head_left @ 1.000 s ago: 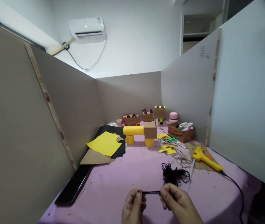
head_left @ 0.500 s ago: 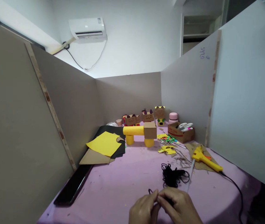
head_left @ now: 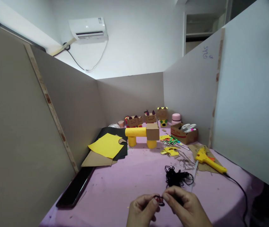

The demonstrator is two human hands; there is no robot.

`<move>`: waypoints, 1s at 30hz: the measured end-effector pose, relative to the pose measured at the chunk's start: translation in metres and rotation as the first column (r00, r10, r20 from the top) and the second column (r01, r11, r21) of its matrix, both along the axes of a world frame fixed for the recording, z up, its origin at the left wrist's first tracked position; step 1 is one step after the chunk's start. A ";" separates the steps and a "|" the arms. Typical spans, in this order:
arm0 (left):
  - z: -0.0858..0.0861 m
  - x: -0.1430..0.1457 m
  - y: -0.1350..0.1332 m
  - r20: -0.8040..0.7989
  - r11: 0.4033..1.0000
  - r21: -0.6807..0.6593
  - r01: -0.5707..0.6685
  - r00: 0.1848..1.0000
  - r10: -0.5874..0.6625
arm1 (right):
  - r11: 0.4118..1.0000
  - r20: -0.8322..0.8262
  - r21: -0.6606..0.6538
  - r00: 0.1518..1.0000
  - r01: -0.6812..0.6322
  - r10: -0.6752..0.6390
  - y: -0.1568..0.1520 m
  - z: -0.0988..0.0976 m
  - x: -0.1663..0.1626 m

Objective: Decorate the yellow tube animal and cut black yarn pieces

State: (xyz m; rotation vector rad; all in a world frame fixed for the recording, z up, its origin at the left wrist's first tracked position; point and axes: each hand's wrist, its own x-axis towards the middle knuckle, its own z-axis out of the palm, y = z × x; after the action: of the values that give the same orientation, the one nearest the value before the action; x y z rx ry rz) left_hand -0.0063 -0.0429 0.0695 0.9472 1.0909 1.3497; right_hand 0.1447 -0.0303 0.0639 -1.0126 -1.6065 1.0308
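Note:
Both hands are low in the view, close together above the table's near side. My left hand pinches a looped end of black cord, with something small and red showing at the thumb tip. Thumb and forefinger of my right hand are pressed together on the same cord, just right of the loop. Just beyond the right hand lies a tangled bundle of black cord. Farther back stands a yellow paper-tube figure with a cardboard box head.
On the right, a yellow glue gun rests on cardboard, near a box of scissors and paper scraps. Yellow sheets and a dark phone lie left. Grey partitions enclose the table. Box-headed figures stand behind.
My hands have drawn slightly apart and turned, so a loop of black cord now shows between the fingertips. The things on the table have stayed put.

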 end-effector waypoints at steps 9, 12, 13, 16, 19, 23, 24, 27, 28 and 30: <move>-0.015 0.005 0.005 0.290 0.991 -0.106 0.076 0.956 -0.042 | 0.998 0.027 0.023 0.998 -0.059 0.058 -0.001 -0.007 -0.008; -0.016 0.009 0.005 0.276 0.997 -0.055 0.051 0.961 -0.034 | 0.994 -0.032 0.091 0.998 0.053 -0.050 -0.003 -0.003 -0.006; -0.015 0.009 0.006 0.267 0.999 -0.031 0.027 0.963 -0.018 | 0.992 -0.065 0.091 0.995 0.086 -0.081 -0.004 0.000 -0.006; -0.012 0.009 0.005 0.204 0.998 0.047 -0.033 0.979 0.023 | 1.000 -0.177 -0.022 0.984 0.017 -0.021 -0.009 0.009 -0.010; -0.009 0.008 0.005 0.125 0.995 0.090 -0.047 0.992 0.035 | 0.972 -0.254 -0.149 0.957 -0.179 0.138 -0.009 0.009 -0.017; -0.011 0.006 0.007 0.147 0.993 0.082 -0.088 0.986 0.076 | 0.930 -0.278 -0.223 0.934 -0.291 0.226 -0.002 -0.004 -0.019; -0.012 0.006 0.007 0.159 0.993 0.071 -0.095 0.984 0.083 | 0.932 -0.270 -0.219 0.936 -0.290 0.228 -0.001 -0.006 -0.018; -0.015 0.006 0.010 0.178 0.995 0.033 -0.096 0.980 0.089 | 0.964 -0.234 -0.159 0.957 -0.214 0.174 -0.002 -0.005 -0.020; -0.016 0.006 0.011 0.178 0.995 0.027 -0.096 0.980 0.090 | 0.980 -0.226 -0.117 0.965 -0.159 0.130 -0.003 -0.004 -0.022; -0.016 0.007 0.012 0.168 0.994 0.029 -0.107 0.981 0.101 | 1.000 -0.210 0.010 0.977 -0.026 0.027 -0.005 -0.002 -0.026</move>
State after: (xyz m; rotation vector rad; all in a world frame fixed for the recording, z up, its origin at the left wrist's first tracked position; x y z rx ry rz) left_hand 0.0004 -0.0308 0.0537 0.7977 1.0015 1.5116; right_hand 0.1190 -0.0358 0.0623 -0.8487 -1.4522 1.1114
